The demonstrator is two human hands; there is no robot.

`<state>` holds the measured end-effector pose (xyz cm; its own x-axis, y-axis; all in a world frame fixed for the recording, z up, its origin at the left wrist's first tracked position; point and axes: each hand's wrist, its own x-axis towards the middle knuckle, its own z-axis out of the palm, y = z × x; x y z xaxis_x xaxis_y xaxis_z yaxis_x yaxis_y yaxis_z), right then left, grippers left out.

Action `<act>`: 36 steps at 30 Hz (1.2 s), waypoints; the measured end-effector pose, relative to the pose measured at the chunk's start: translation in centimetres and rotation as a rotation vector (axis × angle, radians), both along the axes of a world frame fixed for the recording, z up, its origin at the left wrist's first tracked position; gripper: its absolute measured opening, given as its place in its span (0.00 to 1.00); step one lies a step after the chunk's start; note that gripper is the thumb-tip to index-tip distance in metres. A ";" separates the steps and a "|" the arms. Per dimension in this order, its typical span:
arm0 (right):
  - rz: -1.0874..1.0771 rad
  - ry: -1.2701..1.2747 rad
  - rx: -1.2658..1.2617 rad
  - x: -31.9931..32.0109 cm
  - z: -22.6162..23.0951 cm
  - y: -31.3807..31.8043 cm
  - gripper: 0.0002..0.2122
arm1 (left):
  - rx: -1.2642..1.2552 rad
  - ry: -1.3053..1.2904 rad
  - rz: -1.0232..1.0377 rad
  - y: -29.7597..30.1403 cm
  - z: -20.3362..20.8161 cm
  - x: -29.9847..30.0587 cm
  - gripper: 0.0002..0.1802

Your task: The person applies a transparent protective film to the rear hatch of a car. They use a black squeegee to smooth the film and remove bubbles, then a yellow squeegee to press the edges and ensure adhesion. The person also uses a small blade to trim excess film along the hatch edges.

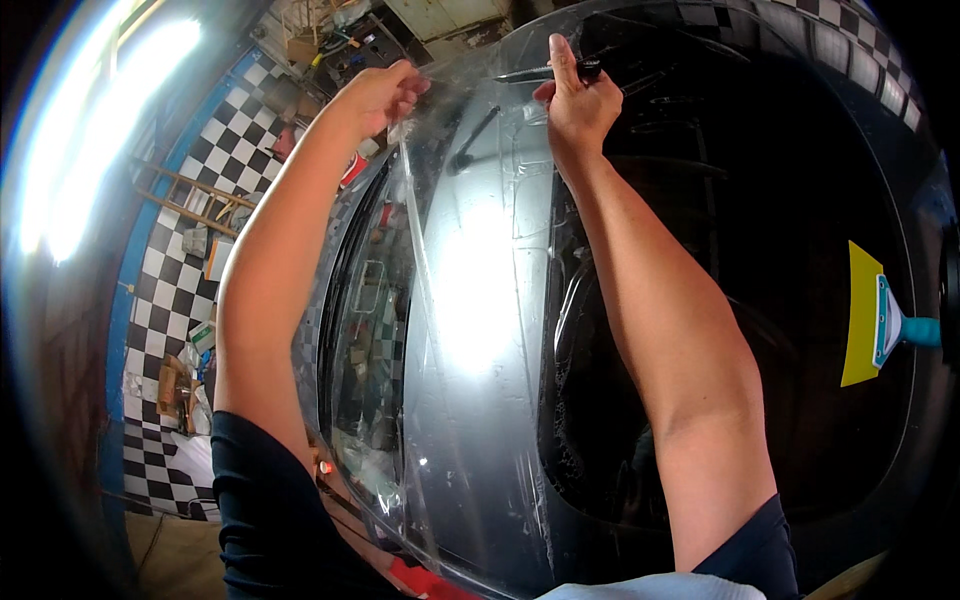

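Note:
Both arms reach far forward over a grey car roof (465,420), where clear plastic film (412,215) lies wrinkled and hangs past the side windows. My left hand (385,97) is closed, its curled fingers pinching the film's edge near the far side. Gripped in my right hand (583,108) is a slim cutter knife (525,74) with a black end; its thin part points left, close above the film. The right thumb sticks up. Under my right forearm spreads a dark glass panel (800,200) with wet streaks near its border.
A squeegee (865,320) with a yellow blade and teal handle rests on the dark panel at right. Left of the car lie a checkered floor (165,300), a wooden ladder-like frame (190,200) and scattered boxes (180,390). Clutter and a cabinet (450,15) stand at the far end.

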<state>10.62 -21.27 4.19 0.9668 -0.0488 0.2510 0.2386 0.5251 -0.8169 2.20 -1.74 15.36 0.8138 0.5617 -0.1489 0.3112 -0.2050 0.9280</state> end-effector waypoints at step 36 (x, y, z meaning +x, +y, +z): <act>0.280 0.062 0.145 -0.5 -1.4 2.1 0.10 | -0.214 -0.105 -0.097 3.5 -3.1 -3.6 0.13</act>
<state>10.10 -19.13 2.81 0.9608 0.1907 0.2014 0.0206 0.6752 -0.7374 -1.41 1.79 12.28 0.8796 0.4450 -0.1682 0.1998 -0.0248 0.9795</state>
